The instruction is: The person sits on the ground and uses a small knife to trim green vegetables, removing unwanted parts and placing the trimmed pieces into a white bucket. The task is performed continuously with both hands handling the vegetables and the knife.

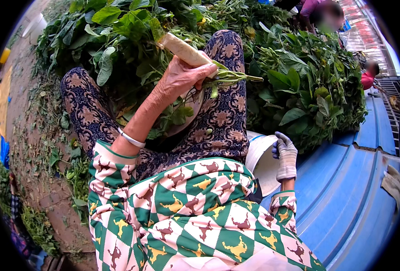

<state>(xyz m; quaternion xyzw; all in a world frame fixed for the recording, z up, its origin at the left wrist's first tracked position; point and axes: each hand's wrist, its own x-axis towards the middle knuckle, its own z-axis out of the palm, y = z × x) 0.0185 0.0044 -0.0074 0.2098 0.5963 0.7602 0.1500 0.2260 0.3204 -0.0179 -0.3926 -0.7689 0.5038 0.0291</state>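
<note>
Ahead of the right hand and to its left, the bare left hand [191, 74] is clenched around a bunch of green bean stems [236, 78], whose cut-looking ends point right. A pale cylindrical piece [182, 48] projects from the same fist toward the left; its exact kind cannot be determined. The gloved right hand [286, 157] is positioned at the mouth of a white bucket [266, 166], fingers curled; whether it grasps the rim or anything else cannot be determined. Beyond the left hand, and ahead of the right, lies a heap of leafy bean plants [299, 97]. Below the left hand, a single green pod [209, 131] rests on the patterned trousers [220, 115]. A blue corrugated panel [333, 194] extends to the right of the right hand.

Step in hand, as judged: handling the stems. Next move, as judged: requires a secure left-hand hold on the stems and an unobstructed right hand beside the bucket.
</note>
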